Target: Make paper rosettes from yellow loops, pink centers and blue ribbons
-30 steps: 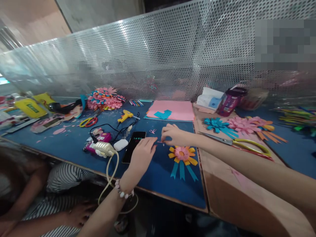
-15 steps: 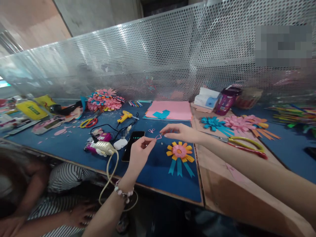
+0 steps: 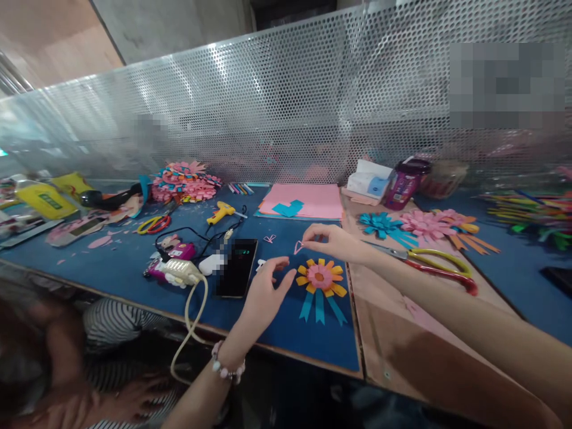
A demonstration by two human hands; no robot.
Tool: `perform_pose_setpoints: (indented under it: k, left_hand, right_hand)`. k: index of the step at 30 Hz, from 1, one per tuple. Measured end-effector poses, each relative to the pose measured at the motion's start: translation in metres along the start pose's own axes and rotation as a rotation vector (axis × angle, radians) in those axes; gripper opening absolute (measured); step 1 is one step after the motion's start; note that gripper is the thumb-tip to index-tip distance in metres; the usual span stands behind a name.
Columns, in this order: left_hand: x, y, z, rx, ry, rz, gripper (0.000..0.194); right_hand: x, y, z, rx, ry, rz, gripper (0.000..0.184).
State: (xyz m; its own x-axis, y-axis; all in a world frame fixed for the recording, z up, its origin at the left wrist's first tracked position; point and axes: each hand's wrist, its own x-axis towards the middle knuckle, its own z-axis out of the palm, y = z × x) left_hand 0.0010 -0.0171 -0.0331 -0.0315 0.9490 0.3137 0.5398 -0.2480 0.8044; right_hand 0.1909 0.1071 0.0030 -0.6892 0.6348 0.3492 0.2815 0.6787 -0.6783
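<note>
Between the fingertips of my right hand [image 3: 328, 241] is a small pink loop of thin strip [image 3: 298, 246], bent to a pointed shape. My left hand [image 3: 268, 292] is open with nothing in it, thumb and fingers apart, just below and left of the loop. A second small pink looped piece [image 3: 269, 239] lies on the blue tabletop behind my left hand. Under my right hand lies a paper flower [image 3: 320, 277] with a pink centre, orange-yellow petals and blue ribbon tails. A dark phone [image 3: 236, 268] rests beside my left hand.
Scissors with yellow and red handles [image 3: 440, 262] lie under my right forearm. A yellow glue gun [image 3: 220, 212], pink paper sheets [image 3: 308, 196], a purple cup [image 3: 404, 185] and finished flowers [image 3: 426, 225] stand farther back. At left sits another person [image 3: 58, 339]. A perforated metal screen [image 3: 268, 107] closes the back.
My left hand has let go of the pink loop, opened and drawn back toward me. My right hand has kept the loop and moved slightly right.
</note>
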Motion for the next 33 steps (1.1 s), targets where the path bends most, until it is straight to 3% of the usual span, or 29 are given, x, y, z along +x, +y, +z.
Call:
perform_pose_setpoints:
  k: [4, 8, 14, 33]
  left_hand:
    - [-0.015, 0.002, 0.011, 0.218, -0.025, 0.253, 0.020]
    - [-0.024, 0.001, 0.018, 0.317, -0.034, 0.372, 0.020]
    - [-0.027, -0.005, 0.018, 0.377, -0.037, 0.392, 0.021]
    - [-0.029, -0.003, 0.017, 0.397, -0.102, 0.364, 0.022]
  right_hand:
    - [0.007, 0.031, -0.026, -0.225, -0.161, -0.086, 0.025]
    - [0.011, 0.042, -0.036, -0.290, -0.312, -0.053, 0.028]
    - [0.010, 0.045, -0.032, -0.257, -0.415, -0.050, 0.027]
    - [0.004, 0.048, -0.028, -0.254, -0.453, -0.025, 0.027]
